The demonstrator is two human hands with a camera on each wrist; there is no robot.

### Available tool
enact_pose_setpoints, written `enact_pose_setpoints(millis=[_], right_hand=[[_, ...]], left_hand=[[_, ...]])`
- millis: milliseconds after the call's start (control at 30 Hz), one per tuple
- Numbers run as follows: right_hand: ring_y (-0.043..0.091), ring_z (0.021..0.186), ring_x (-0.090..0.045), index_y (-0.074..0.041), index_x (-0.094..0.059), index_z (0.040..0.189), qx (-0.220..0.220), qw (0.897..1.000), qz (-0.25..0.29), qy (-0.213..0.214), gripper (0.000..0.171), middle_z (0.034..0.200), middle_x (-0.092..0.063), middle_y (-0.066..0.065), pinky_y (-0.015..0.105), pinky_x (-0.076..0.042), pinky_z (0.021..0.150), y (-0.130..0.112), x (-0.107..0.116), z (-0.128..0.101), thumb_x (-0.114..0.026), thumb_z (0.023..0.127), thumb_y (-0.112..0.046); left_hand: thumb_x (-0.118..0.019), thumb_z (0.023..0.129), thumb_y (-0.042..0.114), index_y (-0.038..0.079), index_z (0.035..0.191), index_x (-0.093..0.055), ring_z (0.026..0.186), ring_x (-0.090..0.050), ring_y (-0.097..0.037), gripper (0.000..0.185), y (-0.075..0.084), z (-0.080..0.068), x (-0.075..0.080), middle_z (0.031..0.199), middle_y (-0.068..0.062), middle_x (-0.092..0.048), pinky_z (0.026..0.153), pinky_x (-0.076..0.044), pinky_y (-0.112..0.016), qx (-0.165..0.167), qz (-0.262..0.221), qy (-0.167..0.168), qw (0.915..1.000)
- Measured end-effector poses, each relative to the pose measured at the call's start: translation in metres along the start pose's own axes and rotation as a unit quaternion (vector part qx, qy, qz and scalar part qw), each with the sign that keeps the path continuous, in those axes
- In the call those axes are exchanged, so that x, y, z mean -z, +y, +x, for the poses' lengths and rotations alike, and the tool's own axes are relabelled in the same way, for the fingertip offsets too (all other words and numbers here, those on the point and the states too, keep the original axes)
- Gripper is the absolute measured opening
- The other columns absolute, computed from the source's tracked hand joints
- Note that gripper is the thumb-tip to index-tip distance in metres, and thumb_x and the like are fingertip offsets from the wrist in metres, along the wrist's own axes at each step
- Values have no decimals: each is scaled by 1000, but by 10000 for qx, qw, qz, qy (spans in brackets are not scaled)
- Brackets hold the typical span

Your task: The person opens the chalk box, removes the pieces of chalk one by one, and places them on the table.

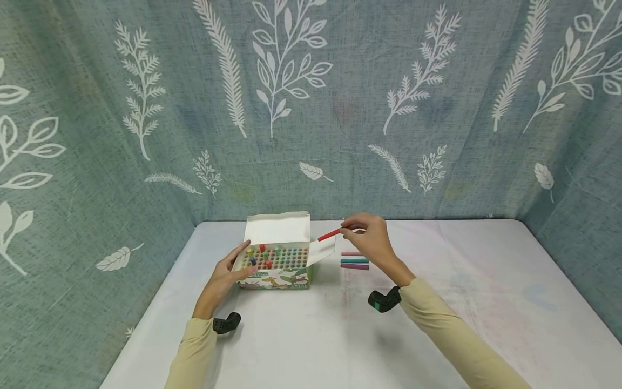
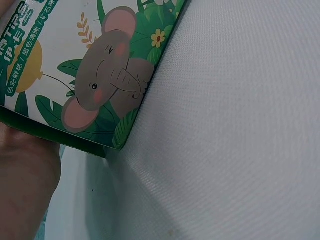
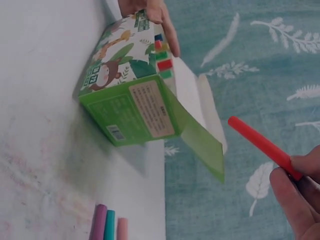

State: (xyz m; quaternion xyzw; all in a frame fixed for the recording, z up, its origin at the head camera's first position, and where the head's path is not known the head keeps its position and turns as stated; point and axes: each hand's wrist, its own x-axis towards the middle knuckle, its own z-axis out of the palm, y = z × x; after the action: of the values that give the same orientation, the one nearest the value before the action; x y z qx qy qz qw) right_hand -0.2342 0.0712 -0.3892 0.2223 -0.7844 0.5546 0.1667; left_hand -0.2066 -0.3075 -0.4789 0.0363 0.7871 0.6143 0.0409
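The right hand (image 1: 371,240) pinches a red chalk (image 1: 329,235) in the air just past the open box (image 1: 277,265), which the left hand (image 1: 225,275) steadies with straight fingers. Three chalks (image 1: 355,260) lie on the worktop (image 1: 437,302) beneath the right hand. The emptying step seems underway; next the red chalk likely needs lowering beside them.

You're at a makeshift recording booth, not a real room: teal leaf-print cloth (image 1: 340,108) hangs on three sides, white-covered table (image 1: 486,302) in front, faint colour smudges on it.

Head overlooks table; wrists close on box (image 1: 275,270).
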Motion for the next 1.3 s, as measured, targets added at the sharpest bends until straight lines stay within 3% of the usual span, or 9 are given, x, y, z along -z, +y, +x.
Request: enact_pose_setpoints(millis=[233, 367, 633, 867, 967, 1133, 1300], right_hand=[[30, 82, -68, 3, -72, 91, -312, 9990, 323, 0, 10, 89, -68, 17, 31, -55, 74, 4, 16, -4, -72, 83, -1], [36, 82, -67, 9, -70, 91, -355, 9986, 379, -44, 12, 89, -67, 23, 34, -55, 76, -7, 26, -8, -70, 83, 2], [38, 81, -66, 11, -69, 90, -408, 9988, 271, 13, 11, 88, -66, 24, 27, -54, 75, -16, 40, -20, -70, 82, 4], [35, 81, -66, 11, -69, 92, -713, 9968, 368, 44, 13, 90, -67, 24, 25, -53, 73, -2, 47, -31, -69, 84, 1], [35, 82, -66, 11, -69, 93, -962, 9939, 547, -8, 14, 91, -67, 25, 30, -54, 73, 7, 48, -35, -69, 84, 0], [23, 80, -68, 4, -72, 92, -1396, 9876, 721, -52, 15, 92, -68, 17, 35, -54, 74, 39, 45, -42, -73, 83, -9], [25, 82, -68, 4, -72, 92, -1744, 9816, 762, -129, 15, 94, -68, 17, 39, -54, 78, 47, 41, -50, -74, 83, -9]], left_hand=[[-72, 86, 28, 38, 147, -31, 127, -40, -29, 74, -1, 0, 0, 154, 2, -21, 98, -36, -50, -33, 31, 2, 10000], [-72, 85, 29, 39, 147, -31, 125, -43, -28, 75, -1, 0, 0, 153, 3, -22, 97, -37, -49, -16, 21, 5, 10000], [-71, 86, 29, 37, 148, -29, 128, -40, -31, 75, -2, 1, 1, 155, -1, -18, 98, -36, -51, -65, 67, -32, 10000], [-70, 87, 26, 36, 149, -28, 123, -45, -30, 75, -2, 1, 1, 153, -2, -22, 94, -40, -45, -30, -1, -74, 10000], [-70, 87, 25, 36, 149, -28, 124, -44, -30, 76, -4, 2, 2, 154, -3, -22, 94, -41, -44, 32, -32, -47, 10000], [-69, 88, 23, 33, 150, -27, 125, -42, -32, 76, -5, 2, 3, 155, -4, -19, 95, -39, -48, -3, -36, -73, 10000], [-71, 86, 27, 37, 148, -31, 127, -41, -28, 74, -3, 1, 1, 154, 2, -21, 97, -37, -49, -54, 17, -25, 10000]])
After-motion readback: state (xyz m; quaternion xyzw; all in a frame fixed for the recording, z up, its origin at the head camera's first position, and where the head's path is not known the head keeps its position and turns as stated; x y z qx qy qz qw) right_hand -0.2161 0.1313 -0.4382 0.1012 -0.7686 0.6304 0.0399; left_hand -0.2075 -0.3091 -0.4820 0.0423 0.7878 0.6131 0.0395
